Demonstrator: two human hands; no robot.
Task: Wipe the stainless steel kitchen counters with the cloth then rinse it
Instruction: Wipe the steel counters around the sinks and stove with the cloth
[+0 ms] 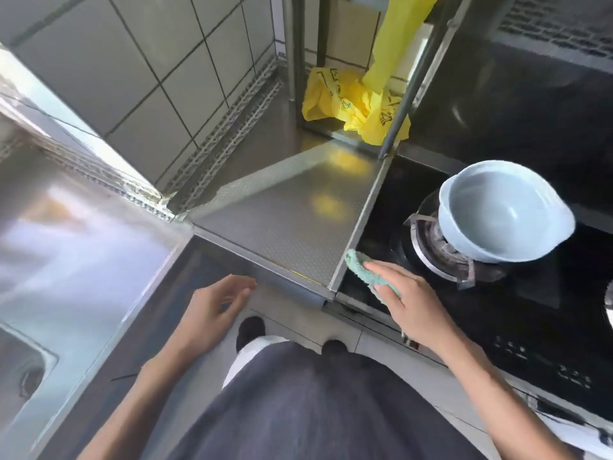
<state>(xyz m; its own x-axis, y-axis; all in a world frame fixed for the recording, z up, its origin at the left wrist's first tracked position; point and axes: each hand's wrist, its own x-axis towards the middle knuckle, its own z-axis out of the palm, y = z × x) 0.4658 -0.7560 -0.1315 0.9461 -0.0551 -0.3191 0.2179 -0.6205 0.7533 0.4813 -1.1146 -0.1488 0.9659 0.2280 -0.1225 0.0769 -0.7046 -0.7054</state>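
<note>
Right hand is down flat at four o'clock, palm pressing the green cloth onto the black glass stovetop, right against the raised steel edge of the counter. Fingers are spread over the cloth, pointing toward ten o'clock; a strip of cloth pokes out ahead of the fingertips and a bit shows between two fingers. So that hand is pinning the cloth rather than bunching it.

Left hand hovers at six o'clock, just off the counter's front lip, fingers loosely curled and apart, holding nothing.

The textured steel counter sits dead centre, catching yellow reflections. At one o'clock, a yellow plastic bag lies crumpled at the foot of a metal rack, with a yellow strip hanging down into it. At three o'clock, a pale blue bowl rests tilted on the gas burner, near the cloth but not touching it.

Over at nine o'clock, the shiny steel worktop glares with light, and a sink sits at eight o'clock. Grey tiled wall runs up at eleven o'clock.
</note>
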